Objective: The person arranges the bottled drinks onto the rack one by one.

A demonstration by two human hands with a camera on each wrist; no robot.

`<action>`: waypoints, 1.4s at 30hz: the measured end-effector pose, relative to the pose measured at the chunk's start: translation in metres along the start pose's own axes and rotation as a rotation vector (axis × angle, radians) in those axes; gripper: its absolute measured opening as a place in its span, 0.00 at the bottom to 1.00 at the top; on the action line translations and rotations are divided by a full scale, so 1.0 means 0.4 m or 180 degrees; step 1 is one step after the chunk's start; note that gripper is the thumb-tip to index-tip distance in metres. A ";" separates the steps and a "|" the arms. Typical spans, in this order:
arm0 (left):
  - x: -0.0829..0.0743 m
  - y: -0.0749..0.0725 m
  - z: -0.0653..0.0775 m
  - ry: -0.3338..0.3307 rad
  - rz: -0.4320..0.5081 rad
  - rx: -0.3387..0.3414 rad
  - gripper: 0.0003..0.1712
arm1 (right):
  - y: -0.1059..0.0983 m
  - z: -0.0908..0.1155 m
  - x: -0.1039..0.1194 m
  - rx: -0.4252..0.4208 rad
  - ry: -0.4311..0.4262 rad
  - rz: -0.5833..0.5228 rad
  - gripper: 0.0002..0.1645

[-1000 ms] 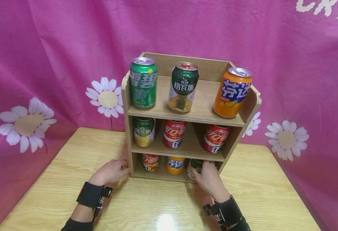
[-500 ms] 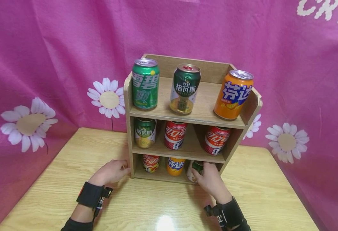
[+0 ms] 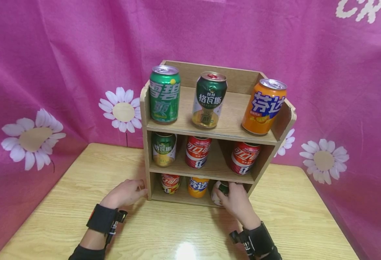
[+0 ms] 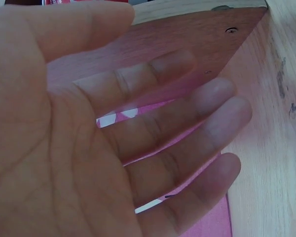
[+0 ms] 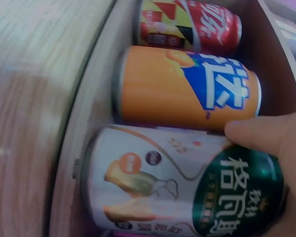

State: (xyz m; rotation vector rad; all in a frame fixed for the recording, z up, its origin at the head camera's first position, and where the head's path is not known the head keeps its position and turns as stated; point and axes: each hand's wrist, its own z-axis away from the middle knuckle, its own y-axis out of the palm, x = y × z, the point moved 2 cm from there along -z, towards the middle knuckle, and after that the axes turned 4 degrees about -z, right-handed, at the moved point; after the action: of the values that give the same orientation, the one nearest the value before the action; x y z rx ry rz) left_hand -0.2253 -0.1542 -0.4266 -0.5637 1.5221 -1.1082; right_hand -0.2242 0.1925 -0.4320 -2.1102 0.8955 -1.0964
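In the head view my right hand (image 3: 239,204) reaches into the bottom compartment at the right end of a wooden three-tier shelf (image 3: 230,108). It grips a green and white drink can (image 5: 143,177) near its top; the thumb lies along the side facing the orange can (image 5: 158,89), and the other fingers are mostly hidden. My left hand (image 3: 123,195) rests beside the shelf's lower left side, holding nothing. The left wrist view shows its palm and loosely extended fingers (image 4: 207,113) near the wooden side panel. A red cola can (image 3: 170,183) stands at the bottom left.
On the top tier stand a green can (image 3: 164,95), a green and gold can (image 3: 209,101) and an orange can (image 3: 264,107). The middle tier holds a green can (image 3: 163,150) and two red cola cans (image 3: 198,153). A pink flowered cloth (image 3: 63,72) hangs behind the table (image 3: 157,231).
The head view has shifted slightly, so the shelf appears a little lower and farther right. Both hands keep nearly the same places, the right still at the green and white can.
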 end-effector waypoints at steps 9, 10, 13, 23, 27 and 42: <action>0.000 -0.002 0.001 0.0000 0.0016 0.0022 0.11 | 0.004 0.001 0.003 0.0123 0.0271 0.0138 0.35; 0.000 -0.002 0.001 0.0000 0.0003 0.0011 0.11 | 0.003 0.001 0.002 0.0155 0.0260 0.0092 0.36; 0.001 -0.002 0.001 0.0011 -0.0018 -0.0014 0.11 | -0.004 0.000 -0.003 0.0233 0.0214 -0.0092 0.41; 0.004 -0.004 0.004 0.0005 -0.0056 -0.0043 0.09 | 0.004 0.004 -0.005 0.0094 0.0099 0.0147 0.43; 0.004 -0.004 0.005 -0.0009 -0.0051 -0.0037 0.09 | 0.004 0.003 -0.003 0.0102 0.0082 0.0094 0.42; 0.007 0.000 -0.001 -0.0086 -0.0056 -0.0019 0.10 | -0.004 -0.002 0.004 0.0051 -0.0158 0.0141 0.44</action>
State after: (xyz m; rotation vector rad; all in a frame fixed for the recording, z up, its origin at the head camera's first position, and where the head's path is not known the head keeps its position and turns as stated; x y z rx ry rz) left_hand -0.2266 -0.1564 -0.4281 -0.5949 1.5001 -1.1057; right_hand -0.2236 0.1920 -0.4299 -2.0855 0.9026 -1.0210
